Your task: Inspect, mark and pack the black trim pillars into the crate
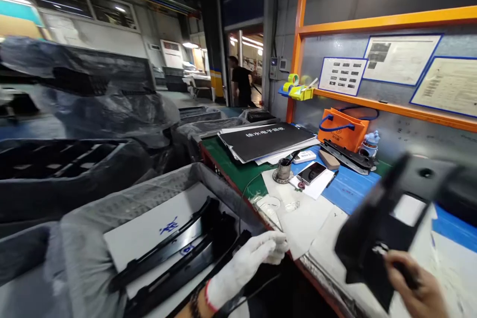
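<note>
My left hand, in a white glove with a red cuff, is over the gap between a lined bin and the worktable. Its fingers are loosely bent, and nothing shows in them. At the lower right my bare right hand is closed on a black plastic part, which is tilted above the table and blurred by motion. A white label and a round hole show on the part. A dark piece between the right fingers is too blurred to name. Similar long black parts lie in the bin at left.
On the worktable are a black printed board, a metal cup, a phone, a long black part and an orange bag. Plastic-covered bins stand left. A person is near the doorway.
</note>
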The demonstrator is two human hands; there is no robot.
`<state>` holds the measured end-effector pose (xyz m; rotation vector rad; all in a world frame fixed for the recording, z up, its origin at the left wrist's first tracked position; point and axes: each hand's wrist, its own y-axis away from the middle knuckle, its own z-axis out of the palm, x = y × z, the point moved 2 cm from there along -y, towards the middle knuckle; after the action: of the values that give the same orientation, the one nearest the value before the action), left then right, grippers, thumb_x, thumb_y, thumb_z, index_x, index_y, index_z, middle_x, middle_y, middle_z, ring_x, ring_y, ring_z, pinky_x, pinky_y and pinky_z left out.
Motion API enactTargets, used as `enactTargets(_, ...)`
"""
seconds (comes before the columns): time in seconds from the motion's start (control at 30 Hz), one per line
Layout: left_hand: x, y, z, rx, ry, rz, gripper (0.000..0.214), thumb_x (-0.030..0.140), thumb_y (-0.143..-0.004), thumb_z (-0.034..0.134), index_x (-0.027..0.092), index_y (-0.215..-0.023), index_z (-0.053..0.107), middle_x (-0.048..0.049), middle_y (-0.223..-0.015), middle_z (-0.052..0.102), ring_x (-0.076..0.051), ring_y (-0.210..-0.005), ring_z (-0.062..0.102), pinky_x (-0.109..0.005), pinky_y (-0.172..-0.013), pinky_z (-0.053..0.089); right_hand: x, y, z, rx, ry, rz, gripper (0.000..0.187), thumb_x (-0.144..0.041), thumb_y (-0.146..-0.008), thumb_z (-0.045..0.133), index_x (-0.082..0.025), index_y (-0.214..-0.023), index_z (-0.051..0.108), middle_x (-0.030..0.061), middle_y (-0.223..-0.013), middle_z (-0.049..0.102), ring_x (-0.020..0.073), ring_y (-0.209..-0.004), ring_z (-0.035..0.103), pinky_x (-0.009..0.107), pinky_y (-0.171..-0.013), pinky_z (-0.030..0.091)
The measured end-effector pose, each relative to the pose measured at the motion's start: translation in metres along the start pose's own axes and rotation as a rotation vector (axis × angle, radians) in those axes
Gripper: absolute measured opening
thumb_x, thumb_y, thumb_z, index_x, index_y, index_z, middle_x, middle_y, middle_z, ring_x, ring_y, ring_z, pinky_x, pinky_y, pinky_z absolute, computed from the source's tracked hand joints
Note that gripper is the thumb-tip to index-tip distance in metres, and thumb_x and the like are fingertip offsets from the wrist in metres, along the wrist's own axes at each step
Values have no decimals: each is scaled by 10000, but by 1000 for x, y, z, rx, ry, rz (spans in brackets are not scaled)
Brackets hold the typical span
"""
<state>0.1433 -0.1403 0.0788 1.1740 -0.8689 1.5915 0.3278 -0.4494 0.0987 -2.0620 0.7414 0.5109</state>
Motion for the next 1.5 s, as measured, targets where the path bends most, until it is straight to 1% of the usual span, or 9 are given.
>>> enactTargets(0.07,-2,7,2,-44,92,37,470,549,-806,641,195,-1115,672,-117,-1082,685,-263,-991,628,-407,-908,474,-47,3,40,-113,-182,-198,127,-305,-900,525,-246,-846,624,11,-752,650,188,-641,633,228,-588,510)
enactTargets(0.17,1,24,1,-147,247,109,493,558,-885,511,248,-1257,600,-89,-1278,603,-279,-1246,490,-433,-1089,338,-94,11,90,-233,-295,-256,132,-193,-924,458,-240,-853,558,-15,-728,617,150,-613,593,202,-585,463)
enactTargets(0.27,3,45,-4,-239,316,122,582,580,-870,514,258,-1355,507,-82,-1371,528,-294,-1328,398,-421,-1119,298,-113,31,120,-374,-353,-257,151,-204,-954,407,-238,-862,521,-5,-763,603,162,-660,574,227,-622,435)
enactTargets(0.4,-6,69,-13,-267,237,16,694,532,-818,613,272,-1426,402,-90,-1374,527,-330,-1323,402,-463,-1091,337,-113,54,139,-512,-443,-218,207,-270,-989,366,-227,-819,476,-1,-744,542,165,-656,516,239,-618,392)
enactTargets(0.57,-9,81,-14,-191,94,64,829,615,-732,663,246,-1428,405,-91,-1393,508,-344,-1325,391,-451,-1110,311,-110,63,151,-574,-489,-134,233,-296,-999,376,-217,-801,468,-2,-746,518,161,-670,490,234,-623,371)
enactTargets(0.8,-10,87,-13,-182,23,5,911,658,-684,689,253,-1440,380,-91,-1399,497,-357,-1276,440,-437,-1054,386,-107,67,155,-644,-530,-81,209,-266,-975,394,-217,-788,477,-10,-739,510,156,-667,482,226,-622,363)
enactTargets(1.0,-10,83,-15,-176,83,8,893,655,-683,692,239,-1421,410,-103,-1364,526,-364,-1233,475,-439,-981,448,-103,68,160,-732,-525,-31,226,-304,-977,408,-211,-780,468,-3,-743,509,160,-676,477,233,-628,356)
enactTargets(1.27,-6,84,-23,-159,90,35,855,600,-704,714,203,-1408,435,-119,-1340,543,-356,-1216,484,-457,-1048,383,-105,63,165,-756,-513,-54,291,-361,-1007,382,-209,-773,463,-3,-730,514,154,-657,487,224,-610,364)
enactTargets(1.5,-12,79,-38,-228,135,42,783,530,-762,674,174,-1413,423,-114,-1370,517,-349,-1246,458,-449,-1058,370,-112,54,165,-736,-473,-164,269,-346,-1014,370,-218,-808,488,-2,-730,525,156,-625,507,223,-578,385)
